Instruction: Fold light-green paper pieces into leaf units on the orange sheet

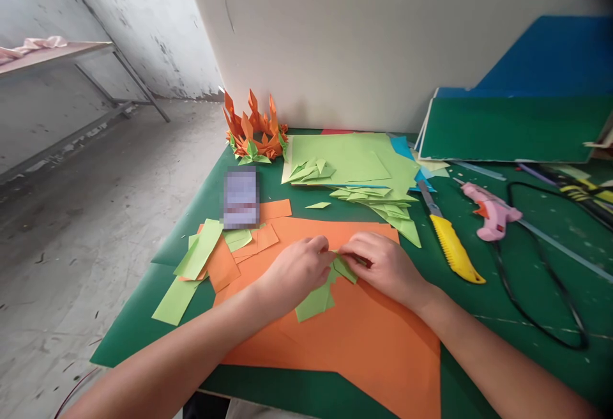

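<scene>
My left hand and my right hand meet over a large orange paper sheet. Both pinch a small green paper piece, which lies between the fingertips and looks folded. Below it on the orange sheet rests another green paper piece, partly hidden by my left hand. Behind my hands a stack of light green paper carries several folded green pieces. More green folded pieces are piled at its front edge. A single green diamond lies apart.
An orange paper crown stands at the back left, with a phone before it. Orange and green strips lie at left. To the right are a yellow utility knife, a pink glue gun and its black cable.
</scene>
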Available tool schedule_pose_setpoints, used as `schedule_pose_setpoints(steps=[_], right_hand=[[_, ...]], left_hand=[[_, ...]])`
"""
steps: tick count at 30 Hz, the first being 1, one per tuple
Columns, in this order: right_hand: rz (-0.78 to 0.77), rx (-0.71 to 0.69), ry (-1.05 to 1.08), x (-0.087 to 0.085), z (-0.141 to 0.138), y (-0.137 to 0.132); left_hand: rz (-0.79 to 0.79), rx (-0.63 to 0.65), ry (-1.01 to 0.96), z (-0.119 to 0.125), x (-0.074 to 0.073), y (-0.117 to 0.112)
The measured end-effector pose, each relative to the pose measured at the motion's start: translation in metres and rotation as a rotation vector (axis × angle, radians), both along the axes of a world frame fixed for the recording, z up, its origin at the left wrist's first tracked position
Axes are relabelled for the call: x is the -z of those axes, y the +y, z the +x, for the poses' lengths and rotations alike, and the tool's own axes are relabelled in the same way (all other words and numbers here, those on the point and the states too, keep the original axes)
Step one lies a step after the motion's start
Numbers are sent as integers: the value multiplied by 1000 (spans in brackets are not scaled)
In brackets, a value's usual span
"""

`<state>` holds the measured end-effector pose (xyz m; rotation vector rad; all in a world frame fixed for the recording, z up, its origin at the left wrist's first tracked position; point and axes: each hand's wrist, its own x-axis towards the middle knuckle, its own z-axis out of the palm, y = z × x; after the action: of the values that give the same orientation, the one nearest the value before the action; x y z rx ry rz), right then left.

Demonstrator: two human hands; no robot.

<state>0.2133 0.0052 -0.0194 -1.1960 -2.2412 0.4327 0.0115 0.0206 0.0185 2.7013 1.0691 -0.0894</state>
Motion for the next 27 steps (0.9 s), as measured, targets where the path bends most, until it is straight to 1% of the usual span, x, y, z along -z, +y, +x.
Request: schedule_pose_setpoints(steps=[6, 10, 17, 21, 27], right_hand=[[95, -63, -154, -2, 3, -1], [116, -96, -208, -4, 4, -1], [117, -110, -231, -4, 3, 0], [118, -113, -206, -3, 2, 0], [99, -111, -213, -4, 2, 0]], left_hand=[[23, 16, -73, -4, 2, 2], [38, 22, -83, -5, 4, 3], [34, 9, -34, -4, 3, 2], [30, 24, 37, -2, -1, 2], [37, 50, 78, 0, -3, 2]])
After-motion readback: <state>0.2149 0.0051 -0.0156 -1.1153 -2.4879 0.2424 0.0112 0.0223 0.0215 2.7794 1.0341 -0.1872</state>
